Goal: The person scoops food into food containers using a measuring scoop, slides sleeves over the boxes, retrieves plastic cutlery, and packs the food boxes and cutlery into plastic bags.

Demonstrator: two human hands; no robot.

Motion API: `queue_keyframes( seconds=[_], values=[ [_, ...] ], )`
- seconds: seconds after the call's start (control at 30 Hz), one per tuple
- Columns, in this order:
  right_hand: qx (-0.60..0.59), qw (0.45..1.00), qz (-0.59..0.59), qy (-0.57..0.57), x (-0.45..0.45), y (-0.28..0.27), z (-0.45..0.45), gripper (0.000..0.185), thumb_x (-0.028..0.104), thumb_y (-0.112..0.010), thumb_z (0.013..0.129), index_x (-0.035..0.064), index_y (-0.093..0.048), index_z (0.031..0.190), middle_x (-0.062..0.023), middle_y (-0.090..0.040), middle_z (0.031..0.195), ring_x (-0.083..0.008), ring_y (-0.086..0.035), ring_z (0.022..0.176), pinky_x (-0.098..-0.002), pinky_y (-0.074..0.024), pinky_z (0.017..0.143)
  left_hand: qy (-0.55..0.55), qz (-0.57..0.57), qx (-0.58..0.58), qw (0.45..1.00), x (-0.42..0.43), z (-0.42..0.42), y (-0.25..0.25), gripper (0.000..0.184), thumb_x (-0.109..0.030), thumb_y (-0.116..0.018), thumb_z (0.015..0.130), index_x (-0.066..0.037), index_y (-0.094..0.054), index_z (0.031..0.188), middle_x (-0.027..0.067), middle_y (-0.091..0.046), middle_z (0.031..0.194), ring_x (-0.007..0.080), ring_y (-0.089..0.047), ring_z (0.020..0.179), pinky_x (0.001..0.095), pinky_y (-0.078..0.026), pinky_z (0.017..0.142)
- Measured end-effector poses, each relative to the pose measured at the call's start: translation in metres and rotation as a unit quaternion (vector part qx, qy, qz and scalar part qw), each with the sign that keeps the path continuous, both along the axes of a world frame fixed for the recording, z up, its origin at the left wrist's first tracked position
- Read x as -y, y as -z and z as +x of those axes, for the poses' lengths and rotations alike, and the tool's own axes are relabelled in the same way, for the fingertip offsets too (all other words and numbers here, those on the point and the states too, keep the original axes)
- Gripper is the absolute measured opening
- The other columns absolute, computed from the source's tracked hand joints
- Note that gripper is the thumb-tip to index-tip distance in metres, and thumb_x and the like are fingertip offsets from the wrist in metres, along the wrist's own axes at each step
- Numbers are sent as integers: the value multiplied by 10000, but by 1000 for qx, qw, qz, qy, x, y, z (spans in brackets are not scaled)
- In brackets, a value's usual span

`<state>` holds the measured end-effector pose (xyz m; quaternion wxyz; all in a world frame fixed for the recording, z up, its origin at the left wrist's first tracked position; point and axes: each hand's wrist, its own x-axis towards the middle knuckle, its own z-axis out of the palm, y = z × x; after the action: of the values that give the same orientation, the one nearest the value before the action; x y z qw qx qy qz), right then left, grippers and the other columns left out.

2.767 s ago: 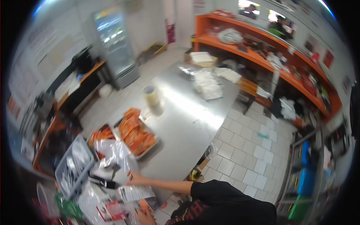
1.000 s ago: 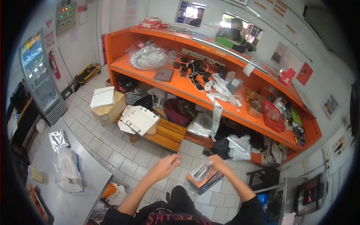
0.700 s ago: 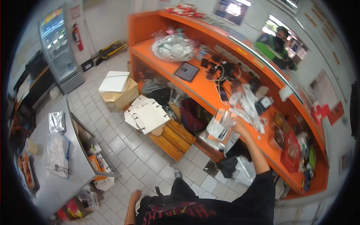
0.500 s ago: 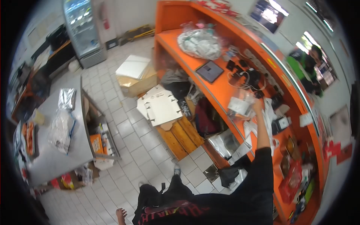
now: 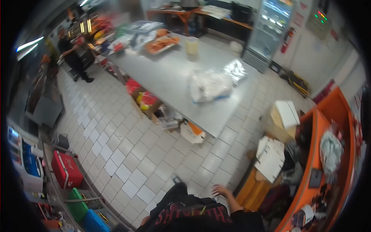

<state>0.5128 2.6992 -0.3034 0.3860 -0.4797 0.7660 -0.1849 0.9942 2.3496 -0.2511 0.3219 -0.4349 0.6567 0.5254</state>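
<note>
My right hand (image 5: 220, 190) hangs over the tiled floor in front of my body, to the right of my black shirt (image 5: 193, 214). Its fingers look loosely spread, somewhat blurred, and I make out no object in them. The wooden slatted piece (image 5: 253, 189) is nearest to it, on the right. My left hand is out of view; only a sliver of that arm shows beside the shirt. Ahead stands a steel table (image 5: 170, 85) bearing a white plastic bag (image 5: 210, 85), a foil packet (image 5: 235, 69), a tub (image 5: 191, 46) and a tray of orange-brown food (image 5: 162, 43).
An orange counter (image 5: 313, 154) curves along the right, with flat white cardboard (image 5: 269, 157) and a box (image 5: 279, 123) beside it. A red cooler (image 5: 66, 170) and green and blue bins (image 5: 77, 203) line the left. Another person (image 5: 71, 54) stands at the far left.
My view has swung left, away from the orange counter toward the steel table. My right hand has left the plastic packet on the counter and come down near my body. My left hand has gone out of view.
</note>
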Motion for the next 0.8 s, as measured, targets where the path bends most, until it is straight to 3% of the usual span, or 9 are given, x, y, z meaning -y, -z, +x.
queue_keyframes(
  seconds=[0.07,0.13,0.17,0.3,0.47,0.63,0.7,0.77,0.8],
  values=[
    [225,971,33,-74,177,-28,25,333,297,-559,813,61,-585,1046,-96,-608,1018,-198,-577,933,-314,-435,809,-6,-16,7,1000,20,-9,-3,260,-244,-529,812,-57,-601,978,65,-634,833,175,-609,702,347,-517,601],
    [242,953,-76,-167,301,-14,10,232,152,-510,805,26,-579,987,-93,-619,917,-216,-583,811,-317,-457,744,-10,-39,-6,999,60,-38,1,258,-242,-530,811,-55,-607,973,62,-638,819,171,-611,698,340,-517,598],
    [277,954,-108,-48,350,-96,-7,186,72,-496,770,18,-586,924,-90,-621,869,-192,-571,765,-304,-465,689,-16,-53,-17,998,83,-54,6,257,-240,-531,811,-54,-610,970,61,-640,812,169,-612,696,337,-517,596],
    [112,969,-220,21,504,-191,-108,157,77,-491,820,36,-578,944,-71,-598,756,-138,-573,676,-273,-473,621,-138,8,-50,989,209,-136,26,261,-240,-521,816,-42,-604,964,75,-651,737,154,-628,682,299,-509,573],
    [261,897,-317,164,668,-222,-255,115,62,-492,830,-2,-585,848,-77,-613,719,-118,-597,623,-243,-483,572,-208,-129,-154,957,367,-243,5,256,-229,-487,839,-12,-579,939,109,-656,770,158,-640,708,275,-513,578],
    [241,827,-406,304,836,-258,-398,169,112,-509,851,-42,-579,855,-76,-595,673,-133,-592,589,-239,-501,507,-288,-84,-146,943,480,-307,2,248,-212,-470,858,-17,-552,987,110,-654,816,179,-640,736,288,-515,591],
    [143,830,-407,353,906,-270,-455,202,149,-547,849,-28,-549,947,-95,-590,731,-173,-600,640,-285,-513,577,-293,-31,-112,949,519,-321,-4,263,-220,-464,869,-15,-528,1021,113,-648,827,186,-639,748,297,-516,604],
    [-290,780,-436,343,974,-259,-513,270,165,-586,808,-36,-527,979,-121,-580,773,-250,-591,710,-341,-491,656,-317,-26,-147,937,550,-327,-22,267,-227,-465,875,-13,-527,1024,121,-644,828,187,-639,750,287,-517,608],
    [-289,781,-435,342,1000,-266,-521,270,165,-586,808,-36,-527,979,-121,-580,773,-250,-590,710,-341,-491,656,-319,-25,-146,936,563,-327,-27,267,-227,-465,875,-13,-527,1024,121,-644,828,187,-639,750,287,-517,608]
  ],
)
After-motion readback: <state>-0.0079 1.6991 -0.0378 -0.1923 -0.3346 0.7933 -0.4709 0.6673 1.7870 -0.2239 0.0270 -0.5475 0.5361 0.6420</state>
